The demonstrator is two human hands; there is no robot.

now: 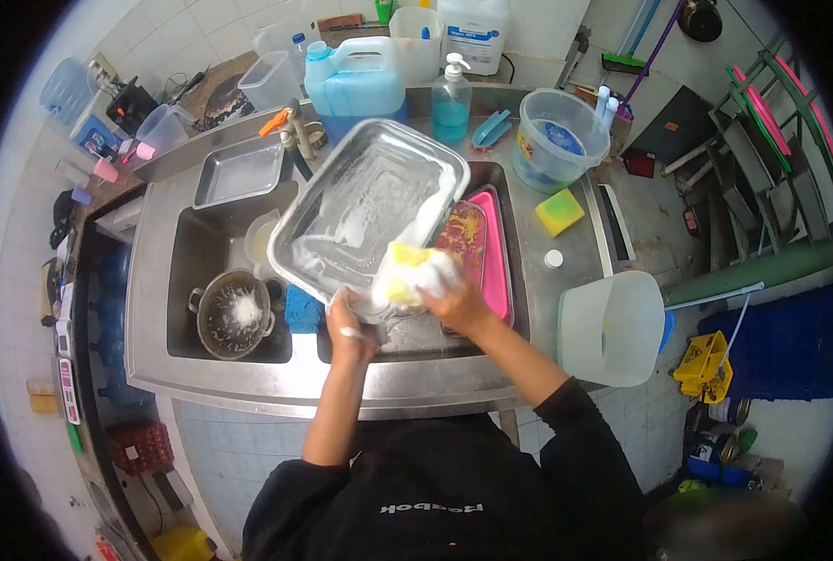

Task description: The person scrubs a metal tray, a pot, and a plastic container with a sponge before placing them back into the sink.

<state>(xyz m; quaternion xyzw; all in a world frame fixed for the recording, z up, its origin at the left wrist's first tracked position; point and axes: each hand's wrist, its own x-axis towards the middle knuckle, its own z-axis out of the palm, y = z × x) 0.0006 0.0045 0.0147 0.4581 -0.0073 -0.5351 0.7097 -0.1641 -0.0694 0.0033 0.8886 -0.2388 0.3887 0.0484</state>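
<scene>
Steel double sink point(239, 376) fills mid-frame; outer edges lost to black lens vignette. Soapy metal tray point(365, 196) tilted above it, blocking part of both basins. Pink tray point(503, 271) in right basin, left side hidden. Pot point(234, 335) in left basin, white stuff inside, can't tell what. Left hand point(349, 338) grips metal tray's near edge, fingers mostly hidden. Right hand point(460, 301) clutches yellow sponge point(403, 265) against it, fingertips buried in foam.
</scene>
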